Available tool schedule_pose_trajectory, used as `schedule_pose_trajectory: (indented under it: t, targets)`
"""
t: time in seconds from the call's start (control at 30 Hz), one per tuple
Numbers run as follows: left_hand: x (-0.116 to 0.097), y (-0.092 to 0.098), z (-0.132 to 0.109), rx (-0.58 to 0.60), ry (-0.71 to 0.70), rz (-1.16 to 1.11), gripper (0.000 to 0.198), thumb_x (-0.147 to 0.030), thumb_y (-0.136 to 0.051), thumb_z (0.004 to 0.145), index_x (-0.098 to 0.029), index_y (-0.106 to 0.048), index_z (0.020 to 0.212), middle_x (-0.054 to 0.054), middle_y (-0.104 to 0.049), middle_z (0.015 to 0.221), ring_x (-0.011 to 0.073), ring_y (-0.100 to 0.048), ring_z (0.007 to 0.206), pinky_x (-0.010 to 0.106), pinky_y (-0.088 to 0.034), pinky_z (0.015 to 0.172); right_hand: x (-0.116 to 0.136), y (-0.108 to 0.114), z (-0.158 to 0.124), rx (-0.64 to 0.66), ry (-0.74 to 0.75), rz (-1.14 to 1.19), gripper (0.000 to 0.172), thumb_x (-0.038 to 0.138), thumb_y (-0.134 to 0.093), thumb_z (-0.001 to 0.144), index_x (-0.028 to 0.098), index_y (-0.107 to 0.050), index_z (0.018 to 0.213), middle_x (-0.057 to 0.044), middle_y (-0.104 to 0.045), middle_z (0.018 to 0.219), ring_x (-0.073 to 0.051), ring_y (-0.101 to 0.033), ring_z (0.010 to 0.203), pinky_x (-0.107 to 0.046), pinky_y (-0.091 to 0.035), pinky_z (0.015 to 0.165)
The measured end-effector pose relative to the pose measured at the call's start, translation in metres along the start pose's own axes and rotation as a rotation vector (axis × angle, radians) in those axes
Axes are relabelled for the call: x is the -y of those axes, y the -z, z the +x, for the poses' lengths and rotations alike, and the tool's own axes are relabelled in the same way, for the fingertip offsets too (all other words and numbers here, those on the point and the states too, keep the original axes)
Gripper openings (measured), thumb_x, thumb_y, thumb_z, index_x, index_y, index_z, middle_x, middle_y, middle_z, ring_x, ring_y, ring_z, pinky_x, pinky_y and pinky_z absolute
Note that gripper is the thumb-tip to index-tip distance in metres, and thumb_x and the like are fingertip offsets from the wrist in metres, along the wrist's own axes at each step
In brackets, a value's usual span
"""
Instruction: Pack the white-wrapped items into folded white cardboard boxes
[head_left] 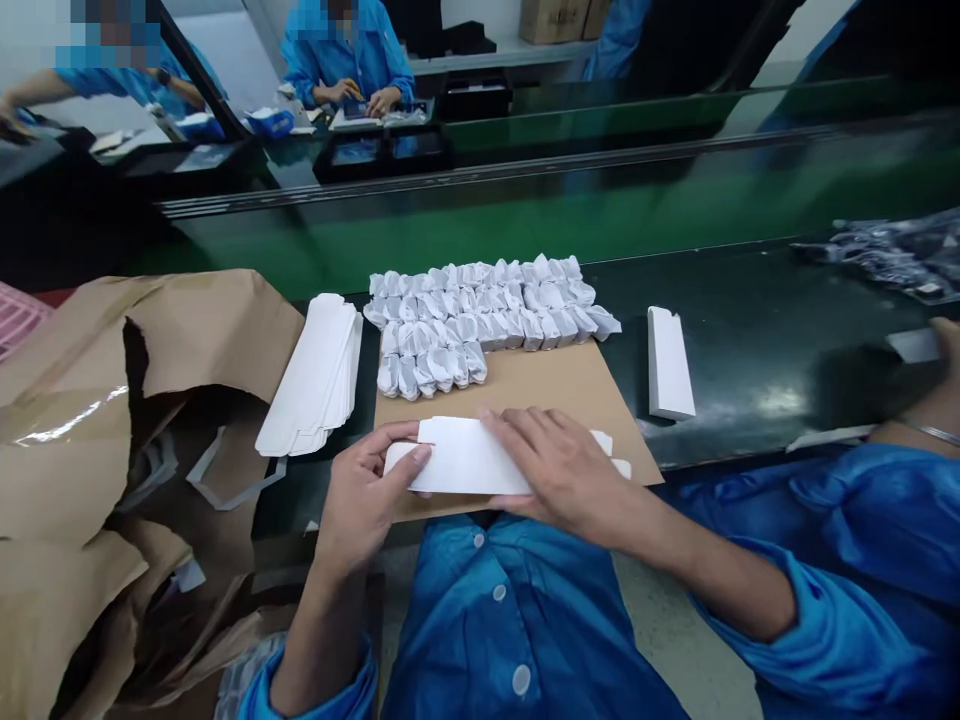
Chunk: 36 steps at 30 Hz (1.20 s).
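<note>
**Q:** What is held, and how does it lie?

**A:** A white card blank (465, 458) is held in front of the body, on a cardboard sheet (551, 395). Its long axis runs left to right, across the person. The surface is smooth and matte, and tabs (604, 441) stick out at the right end.

**Q:** State of the hands?

**A:** The left hand (365, 495) is curled around the left end, which is pinched by the fingers. The right hand (566, 470) is spread and pressed flat on the right half, with the fingers directed toward the left hand. The tabs are nearer the right hand. The hands are close together but not touching.

**Q:** And outward from there?

**A:** Rows of small paper-wrapped pieces (480, 310) are packed on the sheet beyond the blank, their wrapping crumpled and white. A stack of flat blanks (311, 375) is laid left of the sheet on the dark bench (757, 335). To the right, a folded white carton (670, 362) lies apart. Torn kraft paper (75, 350) is heaped at far left, and blue sleeves (814, 560) are worn on both arms.
</note>
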<state>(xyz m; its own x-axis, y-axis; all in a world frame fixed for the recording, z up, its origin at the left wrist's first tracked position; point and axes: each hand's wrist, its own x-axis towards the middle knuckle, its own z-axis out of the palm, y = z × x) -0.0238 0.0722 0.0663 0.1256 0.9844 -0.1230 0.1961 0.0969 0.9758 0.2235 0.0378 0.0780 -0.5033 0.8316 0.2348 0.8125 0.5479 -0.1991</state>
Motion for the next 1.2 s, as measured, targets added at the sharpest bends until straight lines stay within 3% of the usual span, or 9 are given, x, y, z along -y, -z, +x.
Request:
schedule_pose_trajectory:
  t: [0.13,0.2,0.4,0.63,0.73,0.83,0.9,1.0,1.2]
  targets:
    - [-0.002,0.005,0.002,0.363,0.084,0.120,0.035,-0.037,-0.069,0.080,-0.018,-0.070,0.109,0.003,-0.071,0.081,0.0141,-0.063,0.062,0.024,-0.055,0.053,0.004,-0.009,-0.008,-0.017,0.201,-0.011,0.065,0.030,-0.061,0.090,0.004,-0.038,0.144,-0.021,-0.061,0.121,-0.030,-0.058,0.103,-0.043,-0.048,0.083]
    - [-0.005,0.007,0.000,0.415,0.051,0.172,0.030,-0.033,-0.066,0.081,-0.019,-0.072,0.106,0.003,-0.072,0.080,0.0140,-0.063,0.063,0.022,-0.053,0.052,0.000,-0.009,-0.010,-0.025,0.268,0.007,0.063,0.027,-0.060,0.090,0.003,-0.038,0.144,-0.020,-0.063,0.118,-0.029,-0.058,0.100,-0.041,-0.047,0.080]
    - [0.001,-0.004,-0.008,0.290,-0.126,0.340,0.021,-0.031,-0.065,0.080,-0.022,-0.078,0.093,0.003,-0.076,0.084,0.0127,-0.064,0.062,0.021,-0.052,0.056,-0.001,-0.017,-0.016,-0.049,0.234,-0.031,0.054,0.023,-0.053,0.094,0.003,-0.041,0.142,-0.021,-0.063,0.119,-0.030,-0.061,0.104,-0.046,-0.049,0.086]
    - [-0.004,0.003,-0.003,0.216,-0.118,0.340,0.015,-0.020,-0.064,0.074,-0.021,-0.078,0.078,0.003,-0.077,0.082,0.0184,-0.071,0.076,0.024,-0.056,0.065,0.009,-0.011,-0.020,-0.114,0.203,-0.170,0.033,0.010,-0.042,0.095,0.003,-0.059,0.122,-0.019,-0.069,0.107,-0.028,-0.066,0.096,-0.041,-0.055,0.085]
    - [-0.002,-0.004,-0.012,-0.022,-0.202,0.198,0.020,-0.029,-0.066,0.081,-0.021,-0.074,0.097,0.003,-0.075,0.083,0.0182,-0.070,0.070,0.028,-0.058,0.062,0.000,-0.007,-0.017,-0.180,0.091,-0.181,0.034,0.014,-0.043,0.096,0.005,-0.057,0.125,-0.019,-0.069,0.112,-0.029,-0.066,0.100,-0.042,-0.055,0.088]
    - [0.005,-0.038,-0.031,-0.401,-0.504,-0.008,0.049,-0.041,-0.060,0.088,-0.028,-0.051,0.135,0.007,-0.070,0.113,0.0237,-0.070,0.095,0.043,-0.059,0.083,0.000,-0.018,-0.009,-0.314,-0.128,-0.211,0.038,0.021,-0.045,0.097,0.005,-0.053,0.131,-0.021,-0.069,0.112,-0.031,-0.068,0.097,-0.043,-0.057,0.081]
    - [0.009,-0.067,-0.040,-0.334,-0.576,-0.039,0.074,-0.054,-0.061,0.085,-0.028,-0.032,0.148,0.015,-0.052,0.142,0.0309,-0.057,0.124,0.050,-0.051,0.100,0.013,-0.033,-0.003,-0.395,-0.190,-0.216,0.042,0.022,-0.046,0.097,0.006,-0.050,0.135,-0.022,-0.069,0.114,-0.032,-0.068,0.098,-0.044,-0.057,0.081]
    - [0.009,-0.093,-0.032,-0.320,-0.393,-0.101,0.099,-0.053,-0.066,0.082,-0.029,-0.003,0.154,0.019,-0.039,0.150,0.0290,-0.059,0.121,0.044,-0.053,0.097,0.041,-0.052,0.000,-0.414,-0.135,-0.132,0.049,0.016,-0.045,0.096,0.008,-0.041,0.144,-0.023,-0.063,0.126,-0.032,-0.063,0.112,-0.044,-0.055,0.089]
    - [0.000,-0.061,-0.004,-0.299,-0.298,0.156,0.072,-0.042,-0.075,0.073,-0.019,-0.046,0.134,0.013,-0.055,0.133,0.0284,-0.060,0.114,0.038,-0.052,0.092,0.037,-0.021,0.003,-0.183,-0.150,0.562,0.074,0.047,-0.063,0.089,0.018,-0.032,0.150,-0.014,-0.062,0.125,-0.024,-0.064,0.103,-0.039,-0.057,0.086]
